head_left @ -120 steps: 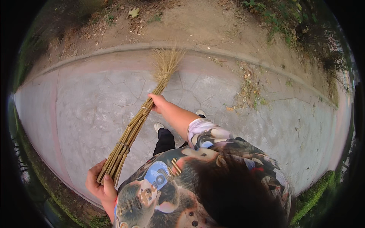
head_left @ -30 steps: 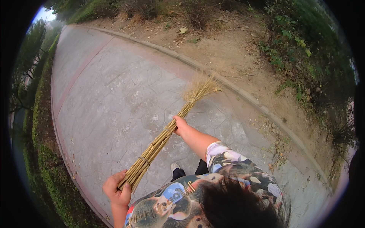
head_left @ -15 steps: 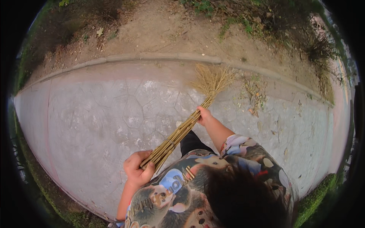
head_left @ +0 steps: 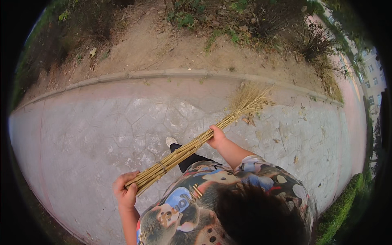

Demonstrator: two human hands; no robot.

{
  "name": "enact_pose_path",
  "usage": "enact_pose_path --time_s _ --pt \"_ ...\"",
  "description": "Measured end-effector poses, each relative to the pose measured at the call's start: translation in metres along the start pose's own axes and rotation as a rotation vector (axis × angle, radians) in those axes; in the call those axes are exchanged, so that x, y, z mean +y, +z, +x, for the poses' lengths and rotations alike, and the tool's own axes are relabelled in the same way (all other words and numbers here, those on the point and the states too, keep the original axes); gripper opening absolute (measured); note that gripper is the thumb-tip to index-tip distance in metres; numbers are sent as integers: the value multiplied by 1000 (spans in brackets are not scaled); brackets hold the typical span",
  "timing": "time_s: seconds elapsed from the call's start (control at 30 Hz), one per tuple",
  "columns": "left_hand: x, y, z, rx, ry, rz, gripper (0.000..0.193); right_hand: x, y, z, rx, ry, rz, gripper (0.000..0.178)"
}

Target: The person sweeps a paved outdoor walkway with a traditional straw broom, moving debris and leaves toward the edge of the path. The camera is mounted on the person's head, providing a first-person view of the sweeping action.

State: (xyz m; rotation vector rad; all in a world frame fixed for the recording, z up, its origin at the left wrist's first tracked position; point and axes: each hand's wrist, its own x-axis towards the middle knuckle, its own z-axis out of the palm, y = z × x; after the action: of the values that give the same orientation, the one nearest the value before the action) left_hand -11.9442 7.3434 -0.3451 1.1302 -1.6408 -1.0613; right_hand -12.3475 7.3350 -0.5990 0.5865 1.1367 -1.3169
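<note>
A long twig broom slants across in front of me, from lower left to upper right. My left hand is wrapped round the butt end of its bundled yellow-brown stalks. Farther up the stalks, my right hand grips the bundle just below where it fans out. The spread, slightly blurred bristles lie over the paving near the curb. Some dry leaves show beside and partly under the bristles.
Grey patterned paving with a reddish border strip runs up to a low curved curb. Beyond it lie bare soil and shrubs. Scattered leaves dot the right side. A green hedge stands at lower right.
The bristle end has swung to the right, onto the leaf litter. My left hand and the butt end have moved left, and the broom lies at a flatter slant. My left shoe now shows.
</note>
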Motion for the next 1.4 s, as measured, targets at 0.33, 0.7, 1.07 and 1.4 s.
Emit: enact_pose_path --time_s 0.33,0.7,1.07,1.4 --pt "140 -39 -219 404 79 209 35 140 22 -102 -275 370 -388 19" --pt "183 106 -186 204 -451 286 35 96 -85 -46 -236 318 -639 25" --pt "129 417 -104 -378 -281 131 21 -276 -358 -21 113 -52 -250 25" --pt "232 339 -119 139 0 159 41 -254 -227 -96 -219 107 -98 24"
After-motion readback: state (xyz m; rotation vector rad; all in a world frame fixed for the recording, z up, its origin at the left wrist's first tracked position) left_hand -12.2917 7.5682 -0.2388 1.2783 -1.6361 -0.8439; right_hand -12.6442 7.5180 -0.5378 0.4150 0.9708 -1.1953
